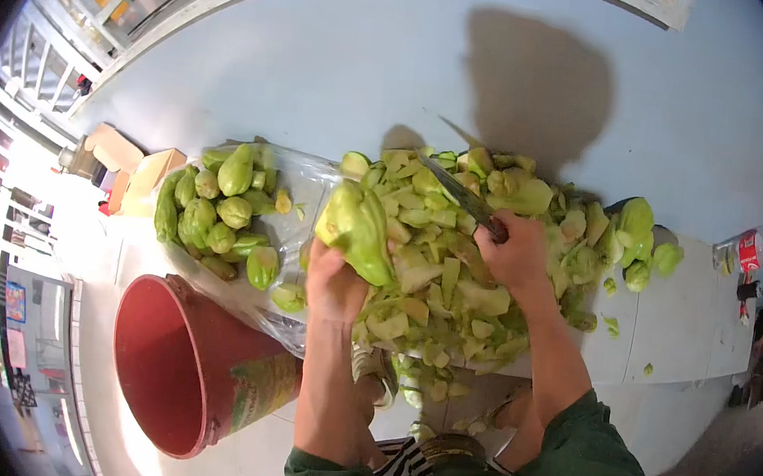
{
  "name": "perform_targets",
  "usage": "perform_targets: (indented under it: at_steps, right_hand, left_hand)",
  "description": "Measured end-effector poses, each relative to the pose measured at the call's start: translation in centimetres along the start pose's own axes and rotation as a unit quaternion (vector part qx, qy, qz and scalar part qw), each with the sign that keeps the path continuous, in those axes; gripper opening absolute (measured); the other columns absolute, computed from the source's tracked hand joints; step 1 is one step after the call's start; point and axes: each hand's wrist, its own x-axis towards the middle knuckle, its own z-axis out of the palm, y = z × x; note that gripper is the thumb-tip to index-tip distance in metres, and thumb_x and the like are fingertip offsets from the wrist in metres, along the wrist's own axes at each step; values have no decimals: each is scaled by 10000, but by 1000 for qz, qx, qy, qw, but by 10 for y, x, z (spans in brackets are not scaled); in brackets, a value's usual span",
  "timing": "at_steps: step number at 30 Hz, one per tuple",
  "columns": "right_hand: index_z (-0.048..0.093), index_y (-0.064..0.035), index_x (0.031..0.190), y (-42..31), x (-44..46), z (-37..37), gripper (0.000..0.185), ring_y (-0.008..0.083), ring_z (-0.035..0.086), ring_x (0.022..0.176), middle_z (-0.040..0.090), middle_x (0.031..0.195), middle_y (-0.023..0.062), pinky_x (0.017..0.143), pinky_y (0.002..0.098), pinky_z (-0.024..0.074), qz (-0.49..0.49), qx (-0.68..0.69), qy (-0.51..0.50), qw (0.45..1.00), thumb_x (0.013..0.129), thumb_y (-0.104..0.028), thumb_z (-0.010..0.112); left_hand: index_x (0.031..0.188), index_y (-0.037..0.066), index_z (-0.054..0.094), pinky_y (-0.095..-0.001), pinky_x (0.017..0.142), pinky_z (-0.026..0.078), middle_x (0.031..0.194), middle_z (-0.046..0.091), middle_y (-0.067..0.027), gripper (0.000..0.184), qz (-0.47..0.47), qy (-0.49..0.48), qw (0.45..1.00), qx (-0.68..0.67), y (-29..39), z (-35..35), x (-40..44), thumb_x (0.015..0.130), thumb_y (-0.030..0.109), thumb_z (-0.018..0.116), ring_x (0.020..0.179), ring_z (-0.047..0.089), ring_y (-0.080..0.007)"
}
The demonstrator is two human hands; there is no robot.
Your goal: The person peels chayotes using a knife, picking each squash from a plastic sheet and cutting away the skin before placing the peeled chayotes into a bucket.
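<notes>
A large pale green chayote [353,228] rests in my left hand [337,282], whose fingers curl round its lower left side. In my right hand [512,254] is a knife [459,193], gripped by its dark handle with the blade slanting up and to the left. The blade is apart from the chayote. Beneath both hands spreads a wide heap of cut chayote pieces [446,287], some of which hang over the front edge of the white tiled ledge.
Whole chayotes [222,207] are piled on a clear plastic sheet [305,170] at left. A red bucket [159,363] leans on its side below. More chayotes [635,232] lie at right, near a plastic bottle [752,249]. Cardboard boxes [150,181] stand far left, and a blue wall [324,74] rises behind.
</notes>
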Motion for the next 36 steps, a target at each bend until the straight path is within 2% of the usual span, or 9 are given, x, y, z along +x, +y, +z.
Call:
perform_targets:
  at_steps: [6,8,10,17,24,26,27,29,36]
  right_hand:
    - [634,-84,767,-23,-11,0,201,278,580,554,581,638,73,504,377,463,-283,53,43,957,588,-113,722]
    - [620,-91,745,-35,-14,1,190,271,573,546,565,623,64,496,374,455,-312,57,48,947,583,-100,718]
    - [582,-97,686,-48,-14,-2,152,261,543,517,508,581,48,476,371,435,-357,69,49,930,598,-69,702]
    - [500,-63,634,-59,-19,6,234,250,448,477,432,583,52,435,346,340,-392,116,69,910,474,9,655]
    - [545,-94,674,-59,-21,4,171,257,490,489,460,575,54,461,363,389,-378,87,37,921,582,-83,689]
    - [533,-76,661,-46,-16,12,172,268,455,467,434,558,69,453,369,364,-372,84,41,924,601,-53,692]
    - [551,-67,675,-29,-10,22,159,283,467,473,455,556,90,464,376,379,-255,54,33,965,638,-92,704]
    - [569,-58,689,-11,-5,22,164,298,480,479,477,554,110,475,383,395,-134,25,33,990,676,-131,715]
    - [575,-43,722,0,-2,17,220,304,522,512,531,577,130,505,405,422,-8,12,-1,1000,741,-216,707]
  left_hand:
    - [1322,36,455,-394,796,552,1166,601,-141,668,24,6,994,110,-8,-9,-3,767,251,760,938,634,-261]
    - [1340,19,454,-362,933,500,1233,567,-109,609,9,71,989,128,-22,-23,0,820,175,729,1087,582,-199]
    - [1356,-1,444,-352,1012,447,1275,546,-104,564,113,-10,971,212,-29,-25,11,881,191,680,1150,551,-195]
    - [1367,-18,425,-354,1010,445,1291,535,-119,664,118,-14,984,136,-29,-15,13,845,257,730,1165,543,-206]
    - [1379,-13,414,-356,1028,429,1295,533,-130,768,154,-19,968,199,-29,-11,16,775,270,794,1167,543,-219]
    - [1383,15,410,-358,892,529,1214,565,-129,815,2,122,992,38,-21,1,1,690,159,816,1053,596,-223]
    - [1371,20,411,-332,638,579,1131,581,-127,795,-31,31,988,150,-7,15,-8,661,85,762,917,626,-208]
    - [1339,-6,420,-294,442,525,1082,585,-122,780,8,-21,983,181,-5,19,-8,627,50,733,824,628,-192]
    - [1319,-18,429,-301,794,541,1119,585,-111,822,67,6,962,263,-2,17,-1,583,17,794,952,605,-181]
